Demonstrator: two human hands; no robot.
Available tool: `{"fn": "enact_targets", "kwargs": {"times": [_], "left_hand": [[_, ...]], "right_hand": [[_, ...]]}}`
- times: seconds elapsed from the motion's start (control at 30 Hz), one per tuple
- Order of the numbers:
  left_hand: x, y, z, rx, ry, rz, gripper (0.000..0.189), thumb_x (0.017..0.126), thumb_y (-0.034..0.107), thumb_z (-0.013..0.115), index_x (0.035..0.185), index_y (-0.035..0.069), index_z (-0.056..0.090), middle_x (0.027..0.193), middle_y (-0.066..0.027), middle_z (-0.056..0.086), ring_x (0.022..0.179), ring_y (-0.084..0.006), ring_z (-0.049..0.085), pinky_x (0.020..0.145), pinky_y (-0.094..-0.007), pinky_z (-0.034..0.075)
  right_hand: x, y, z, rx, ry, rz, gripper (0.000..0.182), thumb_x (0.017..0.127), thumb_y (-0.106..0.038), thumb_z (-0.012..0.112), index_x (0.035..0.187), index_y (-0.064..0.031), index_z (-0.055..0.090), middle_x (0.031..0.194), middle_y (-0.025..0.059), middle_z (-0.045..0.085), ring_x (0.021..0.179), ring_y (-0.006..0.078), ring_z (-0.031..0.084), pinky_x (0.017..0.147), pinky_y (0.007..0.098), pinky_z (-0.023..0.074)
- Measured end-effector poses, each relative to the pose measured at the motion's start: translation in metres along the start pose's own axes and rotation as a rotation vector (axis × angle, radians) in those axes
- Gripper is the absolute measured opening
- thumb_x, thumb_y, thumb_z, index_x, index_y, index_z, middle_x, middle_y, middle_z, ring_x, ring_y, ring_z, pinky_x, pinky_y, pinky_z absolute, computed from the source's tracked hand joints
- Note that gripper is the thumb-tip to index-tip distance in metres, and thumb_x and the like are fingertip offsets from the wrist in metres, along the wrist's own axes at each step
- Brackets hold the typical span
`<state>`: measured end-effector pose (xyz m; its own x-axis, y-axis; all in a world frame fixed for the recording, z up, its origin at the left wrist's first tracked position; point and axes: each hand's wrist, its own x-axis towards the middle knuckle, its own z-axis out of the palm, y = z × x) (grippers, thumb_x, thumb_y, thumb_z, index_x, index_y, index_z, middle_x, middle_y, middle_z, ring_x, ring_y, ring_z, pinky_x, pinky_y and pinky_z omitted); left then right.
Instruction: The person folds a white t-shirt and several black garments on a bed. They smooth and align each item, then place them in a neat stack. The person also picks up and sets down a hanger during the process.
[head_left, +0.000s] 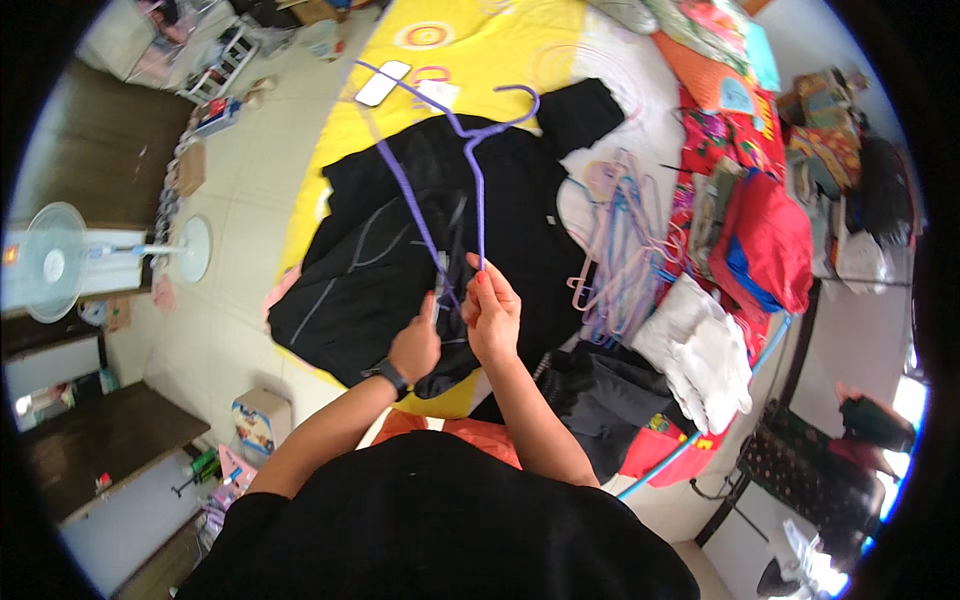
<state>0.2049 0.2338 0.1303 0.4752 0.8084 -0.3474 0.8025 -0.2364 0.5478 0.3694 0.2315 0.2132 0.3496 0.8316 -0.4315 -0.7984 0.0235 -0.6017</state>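
Note:
My right hand (493, 315) grips the lower end of a purple plastic clothes hanger (480, 180), its hook up and to the right. The hanger is held above a black garment (352, 270) with grey line trim and a short sleeve, spread on a yellow and white bedcover (472, 37). My left hand (416, 349), with a dark watch on the wrist, is low over the garment, one finger pointing up beside a pale strip that looks like a zipper. Whether it pinches the cloth cannot be told.
Several pastel hangers (622, 255) lie in a heap to the right, beside folded white cloth (697, 352) and dark clothing (600, 397). A white phone-like object (382, 82) lies on the bedcover. A red bundle (772, 232) is farther right; a standing fan (56, 259) is at left.

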Motion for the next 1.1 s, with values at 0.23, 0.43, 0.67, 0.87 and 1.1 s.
{"fn": "enact_targets", "kwargs": {"times": [0.23, 0.43, 0.67, 0.87, 1.1], "left_hand": [[-0.013, 0.003, -0.037, -0.418, 0.068, 0.049, 0.065, 0.087, 0.001, 0.044, 0.146, 0.007, 0.019, 0.136, -0.0262, 0.042, 0.122, -0.0421, 0.045, 0.098, -0.0380, 0.039], [-0.035, 0.026, -0.067, -0.455, 0.156, 0.144, 0.065, 0.089, 0.000, 0.044, 0.147, 0.003, 0.014, 0.149, -0.0193, 0.026, 0.136, -0.0317, 0.031, 0.108, -0.0324, 0.027], [-0.040, 0.053, -0.083, -0.554, 0.141, 0.224, 0.064, 0.088, -0.002, 0.043, 0.146, 0.000, 0.016, 0.149, -0.0198, 0.026, 0.137, -0.0318, 0.029, 0.108, -0.0323, 0.027], [-0.049, 0.063, -0.062, -0.516, 0.132, 0.322, 0.056, 0.088, 0.003, 0.046, 0.141, 0.000, 0.026, 0.138, -0.0232, 0.038, 0.126, -0.0364, 0.041, 0.101, -0.0363, 0.036], [-0.096, 0.067, -0.080, -0.679, -0.066, 0.374, 0.044, 0.083, 0.006, 0.063, 0.123, 0.002, 0.045, 0.097, -0.0121, 0.053, 0.076, -0.0183, 0.057, 0.070, -0.0288, 0.049]], "right_hand": [[0.050, -0.069, -0.132, 0.040, 0.339, -0.265, 0.025, 0.095, -0.015, 0.051, 0.116, -0.0021, 0.056, 0.064, -0.0036, 0.043, 0.046, 0.0059, 0.030, 0.041, 0.0215, 0.0235], [0.082, -0.075, -0.281, -0.162, 0.602, -0.215, 0.024, 0.090, -0.011, 0.054, 0.111, -0.0041, 0.061, 0.065, -0.0035, 0.047, 0.045, 0.0079, 0.037, 0.038, 0.0248, 0.0294], [0.060, -0.077, -0.267, -1.315, 0.549, -0.364, 0.039, 0.083, -0.011, 0.066, 0.119, 0.0020, 0.055, 0.095, 0.0097, 0.065, 0.083, 0.0153, 0.060, 0.075, 0.0250, 0.0483], [-0.042, -0.017, 0.002, -1.130, -0.416, -0.337, 0.064, 0.078, -0.013, 0.072, 0.133, -0.0009, 0.043, 0.106, 0.0162, 0.061, 0.088, 0.0258, 0.063, 0.080, 0.0340, 0.0502], [-0.063, -0.003, 0.061, -0.901, -0.050, -0.320, 0.039, 0.090, -0.012, 0.058, 0.127, -0.0011, 0.052, 0.072, -0.0022, 0.055, 0.061, 0.0072, 0.051, 0.051, 0.0224, 0.0398]]}}
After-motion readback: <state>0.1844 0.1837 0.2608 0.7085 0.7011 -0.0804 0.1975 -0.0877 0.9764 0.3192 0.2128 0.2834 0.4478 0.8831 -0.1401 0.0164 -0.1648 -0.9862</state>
